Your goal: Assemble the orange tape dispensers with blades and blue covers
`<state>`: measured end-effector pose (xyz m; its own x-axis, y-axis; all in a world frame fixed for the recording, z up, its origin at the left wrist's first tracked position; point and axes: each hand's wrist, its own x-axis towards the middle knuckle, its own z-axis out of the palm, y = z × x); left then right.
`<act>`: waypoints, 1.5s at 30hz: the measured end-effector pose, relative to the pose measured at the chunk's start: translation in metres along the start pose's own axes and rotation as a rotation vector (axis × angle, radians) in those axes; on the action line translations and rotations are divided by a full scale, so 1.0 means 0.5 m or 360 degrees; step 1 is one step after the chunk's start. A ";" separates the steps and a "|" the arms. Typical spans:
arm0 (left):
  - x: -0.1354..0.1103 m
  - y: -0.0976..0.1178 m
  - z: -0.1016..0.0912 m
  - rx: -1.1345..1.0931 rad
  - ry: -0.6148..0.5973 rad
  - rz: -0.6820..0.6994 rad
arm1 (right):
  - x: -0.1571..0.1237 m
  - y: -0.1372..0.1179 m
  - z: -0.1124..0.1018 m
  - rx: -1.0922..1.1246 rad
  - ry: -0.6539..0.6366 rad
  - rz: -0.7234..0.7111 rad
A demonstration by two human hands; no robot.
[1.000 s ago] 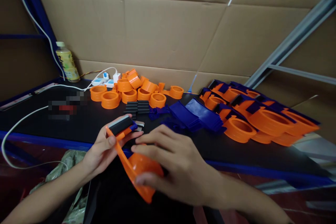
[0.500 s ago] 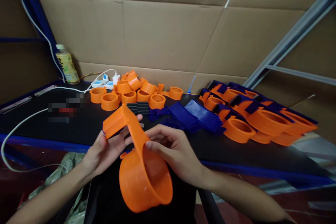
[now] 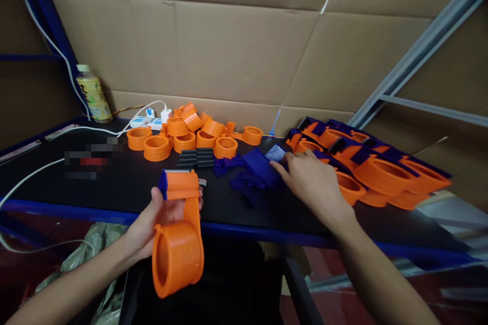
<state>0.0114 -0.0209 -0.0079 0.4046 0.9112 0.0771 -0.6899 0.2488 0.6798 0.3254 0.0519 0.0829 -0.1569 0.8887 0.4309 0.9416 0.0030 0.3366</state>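
Observation:
My left hand (image 3: 152, 223) is closed round an orange tape dispenser (image 3: 178, 244), held over the table's near edge with its round drum hanging down and a toothed blade at the top. My right hand (image 3: 312, 180) reaches out over the black table (image 3: 125, 183), fingers on a stack of dark blue plastic plates (image 3: 267, 162). Whether those fingers grip a plate is hidden by the hand itself.
Several loose orange dispenser bodies (image 3: 183, 137) lie at the back, with black ribbed pieces (image 3: 196, 158) in front. A row of assembled orange-and-blue dispensers (image 3: 373, 167) fills the right. A drink bottle (image 3: 91, 94), a power strip (image 3: 147, 121) and white cables sit at the back left. Cardboard walls stand behind.
My right hand has let go of the orange dispenser and moved right and forward to the blue plates. My left hand alone holds the dispenser, which has turned so the drum hangs down.

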 end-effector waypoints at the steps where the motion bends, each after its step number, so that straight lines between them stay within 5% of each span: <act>1: 0.000 0.001 0.000 -0.0006 0.0017 0.0013 | 0.003 0.003 0.008 -0.0008 -0.0078 0.0012; 8: 0.001 0.014 0.009 -0.0060 0.0080 0.0050 | 0.022 0.015 0.041 0.0103 -0.0336 0.0005; 12: 0.003 0.011 0.029 0.0006 0.0176 0.0076 | 0.033 0.020 0.046 0.0236 -0.0218 0.0084; 17: 0.004 0.001 0.044 0.0172 0.0338 0.0155 | 0.016 -0.006 0.019 0.0579 0.0619 0.0091; 20: 0.002 -0.006 0.041 0.0192 0.0346 0.0188 | -0.029 -0.042 -0.018 0.0758 0.1155 -0.0335; 22: -0.001 -0.010 0.038 0.0188 0.0343 0.0232 | -0.066 -0.068 -0.046 0.0875 0.1305 -0.0709; 27: -0.001 -0.012 0.037 0.0177 0.0342 0.0367 | -0.126 -0.116 -0.089 0.0982 0.1324 -0.1195; 45: 0.002 -0.010 0.045 0.0188 0.0477 0.0393 | -0.129 -0.144 -0.065 0.0965 0.1491 -0.1203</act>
<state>0.0286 -0.0287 0.0050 0.0305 0.9985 0.0446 -0.6636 -0.0132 0.7480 0.2582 -0.0207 0.0583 -0.6055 -0.0653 0.7932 0.4789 0.7661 0.4287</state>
